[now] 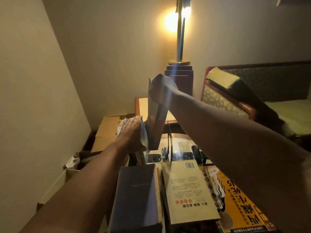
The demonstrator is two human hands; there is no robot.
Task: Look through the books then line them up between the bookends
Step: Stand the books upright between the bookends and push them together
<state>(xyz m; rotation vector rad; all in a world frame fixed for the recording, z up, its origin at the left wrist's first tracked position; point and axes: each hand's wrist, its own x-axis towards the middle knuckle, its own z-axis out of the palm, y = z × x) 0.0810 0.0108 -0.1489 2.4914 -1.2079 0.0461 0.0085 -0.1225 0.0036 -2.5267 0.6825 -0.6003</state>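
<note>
Hands were both up off the desk [183, 145] here, working one tall book [155, 115] that stood upright and a bit tilted in mid-air. The right hand [159, 90] was clamped over the book's top edge, fingers curled around it, forearm reaching in from the lower right. The left hand [130, 132] was lower down on the left, fingers laid flat and stretched along a pale cover or loose page that had swung out from the book's lower part; couldn't tell whether the thumb was pinching it from behind. Three more books were lying flat on the desk nearest the camera: a dark purple book [136, 195] on the left, a tan book [186, 190] with a barcode and small print beside it and touching, and an orange book [235, 204] with big black characters partly tucked under the tan one on the right. A thin dark upright piece [169, 140] stood just behind the tan book, maybe a bookend, too dim to say for sure. A lamp [180, 39] glowed against the back wall, cardboard boxes [106, 130] sat down to the left, and a bed [286, 111] with a patterned headboard was off to the right.
</note>
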